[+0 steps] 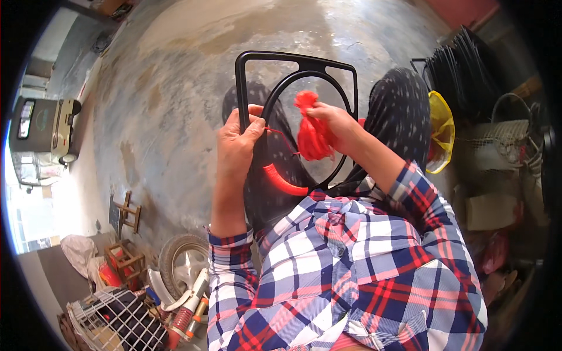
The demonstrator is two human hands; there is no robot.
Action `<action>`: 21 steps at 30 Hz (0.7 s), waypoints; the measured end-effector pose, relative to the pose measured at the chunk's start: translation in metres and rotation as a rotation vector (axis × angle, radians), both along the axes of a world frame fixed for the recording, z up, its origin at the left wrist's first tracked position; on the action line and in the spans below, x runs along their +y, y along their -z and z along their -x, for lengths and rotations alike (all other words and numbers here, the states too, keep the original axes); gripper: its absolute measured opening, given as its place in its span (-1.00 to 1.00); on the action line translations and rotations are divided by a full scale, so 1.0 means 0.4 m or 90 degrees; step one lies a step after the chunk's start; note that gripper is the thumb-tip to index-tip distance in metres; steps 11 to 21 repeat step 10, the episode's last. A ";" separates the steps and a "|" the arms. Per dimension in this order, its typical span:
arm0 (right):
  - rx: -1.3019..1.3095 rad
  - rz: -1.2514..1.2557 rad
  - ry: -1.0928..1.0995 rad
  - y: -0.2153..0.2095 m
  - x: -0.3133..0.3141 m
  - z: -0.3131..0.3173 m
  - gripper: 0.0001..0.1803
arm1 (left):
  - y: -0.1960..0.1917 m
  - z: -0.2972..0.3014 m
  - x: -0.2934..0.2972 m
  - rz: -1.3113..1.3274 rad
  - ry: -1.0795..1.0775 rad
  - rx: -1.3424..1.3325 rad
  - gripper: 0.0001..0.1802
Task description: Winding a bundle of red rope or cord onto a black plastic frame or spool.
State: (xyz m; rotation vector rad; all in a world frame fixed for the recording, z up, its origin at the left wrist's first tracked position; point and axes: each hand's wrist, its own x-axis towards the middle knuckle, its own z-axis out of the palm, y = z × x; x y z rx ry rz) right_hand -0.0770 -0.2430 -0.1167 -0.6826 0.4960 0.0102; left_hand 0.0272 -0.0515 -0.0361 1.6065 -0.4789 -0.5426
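Note:
A black frame with a round ring inside it stands over my lap. My left hand is closed around the frame's left side, thumb on the ring. A thin red strand runs from beside that thumb toward a loose bundle of red cord or strip. The bundle is bunched in my right hand, in front of the ring's opening. Its exact material cannot be made out. Along the ring's lower left, a tight red wrapping covers part of the black bar.
Several black frames are stacked at the upper right, above a yellow-rimmed bag beside my knee. At lower left lie a wheel, a white wire basket and a small wooden stool. A vehicle stands at far left.

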 end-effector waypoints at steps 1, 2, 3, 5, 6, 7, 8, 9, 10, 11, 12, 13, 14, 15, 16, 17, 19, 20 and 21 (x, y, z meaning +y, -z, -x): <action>-0.003 0.019 -0.005 -0.018 -0.007 -0.018 -0.70 | 0.008 0.002 -0.013 -0.029 0.023 -0.016 -0.77; -0.008 0.036 -0.012 -0.033 -0.012 -0.040 -0.70 | 0.015 0.004 -0.023 -0.030 0.022 -0.024 -0.71; -0.013 0.054 -0.020 -0.039 -0.014 -0.054 -0.69 | 0.021 0.008 -0.033 -0.031 0.021 -0.031 -0.64; -0.035 0.064 -0.014 -0.044 -0.014 -0.072 -0.69 | 0.029 0.009 -0.045 -0.027 0.026 -0.018 -0.66; -0.046 0.070 -0.011 -0.046 -0.017 -0.077 -0.68 | 0.036 0.009 -0.044 -0.025 0.032 0.004 -0.75; -0.056 0.056 0.010 -0.050 -0.014 -0.079 -0.71 | 0.042 0.007 -0.042 -0.017 0.037 0.016 -0.77; -0.076 0.021 0.018 -0.050 -0.015 -0.077 -0.70 | 0.047 0.005 -0.044 -0.008 0.042 0.028 -0.78; -0.095 -0.013 0.025 -0.048 -0.017 -0.076 -0.69 | 0.051 0.003 -0.046 0.007 0.049 0.031 -0.74; -0.116 -0.049 0.031 -0.049 -0.015 -0.075 -0.69 | 0.044 0.001 -0.051 0.005 0.052 0.030 -0.74; -0.116 -0.049 0.031 -0.049 -0.015 -0.075 -0.69 | 0.044 0.001 -0.051 0.005 0.052 0.030 -0.74; -0.116 -0.049 0.031 -0.049 -0.015 -0.075 -0.69 | 0.044 0.001 -0.051 0.005 0.052 0.030 -0.74; -0.116 -0.049 0.031 -0.049 -0.015 -0.075 -0.69 | 0.044 0.001 -0.051 0.005 0.052 0.030 -0.74; -0.116 -0.049 0.031 -0.049 -0.015 -0.075 -0.69 | 0.044 0.001 -0.051 0.005 0.052 0.030 -0.74; -0.116 -0.049 0.031 -0.049 -0.015 -0.075 -0.69 | 0.044 0.001 -0.051 0.005 0.052 0.030 -0.74; -0.116 -0.049 0.031 -0.049 -0.015 -0.075 -0.69 | 0.044 0.001 -0.051 0.005 0.052 0.030 -0.74; -0.116 -0.049 0.031 -0.049 -0.015 -0.075 -0.69 | 0.044 0.001 -0.051 0.005 0.052 0.030 -0.74; -0.116 -0.049 0.031 -0.049 -0.015 -0.075 -0.69 | 0.044 0.001 -0.051 0.005 0.052 0.030 -0.74; -0.116 -0.049 0.031 -0.049 -0.015 -0.075 -0.69 | 0.044 0.001 -0.051 0.005 0.052 0.030 -0.74; -0.116 -0.049 0.031 -0.049 -0.015 -0.075 -0.69 | 0.044 0.001 -0.051 0.005 0.052 0.030 -0.74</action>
